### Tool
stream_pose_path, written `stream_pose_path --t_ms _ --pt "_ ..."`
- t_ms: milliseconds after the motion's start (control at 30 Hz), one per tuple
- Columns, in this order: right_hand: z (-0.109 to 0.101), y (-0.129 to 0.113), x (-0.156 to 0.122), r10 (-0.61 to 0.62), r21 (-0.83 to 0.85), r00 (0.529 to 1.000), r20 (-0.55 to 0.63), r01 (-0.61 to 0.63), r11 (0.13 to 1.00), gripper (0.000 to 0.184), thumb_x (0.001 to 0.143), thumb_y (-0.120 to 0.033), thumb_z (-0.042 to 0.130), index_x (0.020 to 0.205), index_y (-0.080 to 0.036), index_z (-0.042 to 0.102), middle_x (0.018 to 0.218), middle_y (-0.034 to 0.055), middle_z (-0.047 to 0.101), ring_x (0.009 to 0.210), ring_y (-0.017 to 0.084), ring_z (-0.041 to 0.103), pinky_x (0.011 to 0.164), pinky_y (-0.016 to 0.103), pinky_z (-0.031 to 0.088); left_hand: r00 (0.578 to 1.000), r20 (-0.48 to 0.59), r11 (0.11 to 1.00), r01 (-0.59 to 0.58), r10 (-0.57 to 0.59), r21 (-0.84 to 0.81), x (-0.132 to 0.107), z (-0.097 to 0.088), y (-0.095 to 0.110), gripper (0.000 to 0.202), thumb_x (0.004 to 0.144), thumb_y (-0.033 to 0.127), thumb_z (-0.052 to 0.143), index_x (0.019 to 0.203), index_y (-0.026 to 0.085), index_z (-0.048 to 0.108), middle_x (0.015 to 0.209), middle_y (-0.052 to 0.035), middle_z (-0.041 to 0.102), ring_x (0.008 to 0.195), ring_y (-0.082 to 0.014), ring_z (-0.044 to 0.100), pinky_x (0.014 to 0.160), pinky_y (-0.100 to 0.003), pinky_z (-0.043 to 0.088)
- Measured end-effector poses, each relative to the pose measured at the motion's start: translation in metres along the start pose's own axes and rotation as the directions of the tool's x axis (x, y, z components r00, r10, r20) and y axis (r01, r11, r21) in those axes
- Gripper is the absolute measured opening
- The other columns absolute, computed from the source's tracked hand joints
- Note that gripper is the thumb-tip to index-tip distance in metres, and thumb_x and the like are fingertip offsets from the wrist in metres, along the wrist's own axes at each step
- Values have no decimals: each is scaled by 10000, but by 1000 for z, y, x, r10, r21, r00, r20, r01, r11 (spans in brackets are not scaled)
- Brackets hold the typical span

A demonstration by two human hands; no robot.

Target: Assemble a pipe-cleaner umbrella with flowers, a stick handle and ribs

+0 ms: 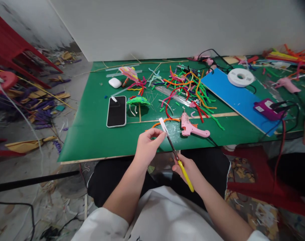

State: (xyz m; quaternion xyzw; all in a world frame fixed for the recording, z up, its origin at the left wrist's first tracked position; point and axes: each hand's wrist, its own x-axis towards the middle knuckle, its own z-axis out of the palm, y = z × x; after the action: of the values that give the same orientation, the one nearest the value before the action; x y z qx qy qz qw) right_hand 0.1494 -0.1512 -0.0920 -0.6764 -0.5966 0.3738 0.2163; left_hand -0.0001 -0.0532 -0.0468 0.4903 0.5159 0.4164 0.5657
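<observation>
I have the bare left hand [148, 145] closed in a pinch, thumb against forefinger, on a narrow, flat white strip [162, 123] that points up and away above the near edge of the green tabletop [92, 140]. The bare right hand [191, 169], lower and to the right, grips the yellow handles of a pair of dark-bladed scissors [181, 167], their blades slanting up to the strip beside the left fingertips. I cannot tell whether the blades are parted or already touch the strip. I judge the step in hand to be trimming or slitting the strip; the next move calls for a steady pinch, fingertips clear of the blades, and a small, controlled squeeze. Just beyond, to the right, a pale pink plastic glue gun [187, 126] lies on its side near a fuzzy orange stem [169, 119]. To the left lies a dark-screened phone with a pale rim [116, 112], with a green fuzzy-topped ornament on a thin stick [138, 101] beside it. Farther off spreads a tangled heap of multicoloured fuzzy stems [185, 82]; at far right, a white spool [234, 78] rests on a flat blue board [225, 90].
</observation>
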Motion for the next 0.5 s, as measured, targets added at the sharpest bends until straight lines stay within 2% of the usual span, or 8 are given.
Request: stream_pose_path --t_ms 133,500 --pt "-1 -5 0 35 24 998 48 -36 999 350 791 -533 449 727 -196 516 548 -11 504 444 110 427 438 213 313 1000 -2 1000 3 -3 -4 1 1 -1 181 696 339 648 652 164 627 637 -9 597 539 -94 477 458 -196 347" --pt "4 -8 0 101 -6 994 29 -101 995 267 795 -419 461 649 -200 503 513 -5 526 440 118 458 434 216 312 999 14 999 29 -29 -22 3 2 -4 196 693 349 645 654 158 622 615 3 570 529 -88 460 443 -186 353"
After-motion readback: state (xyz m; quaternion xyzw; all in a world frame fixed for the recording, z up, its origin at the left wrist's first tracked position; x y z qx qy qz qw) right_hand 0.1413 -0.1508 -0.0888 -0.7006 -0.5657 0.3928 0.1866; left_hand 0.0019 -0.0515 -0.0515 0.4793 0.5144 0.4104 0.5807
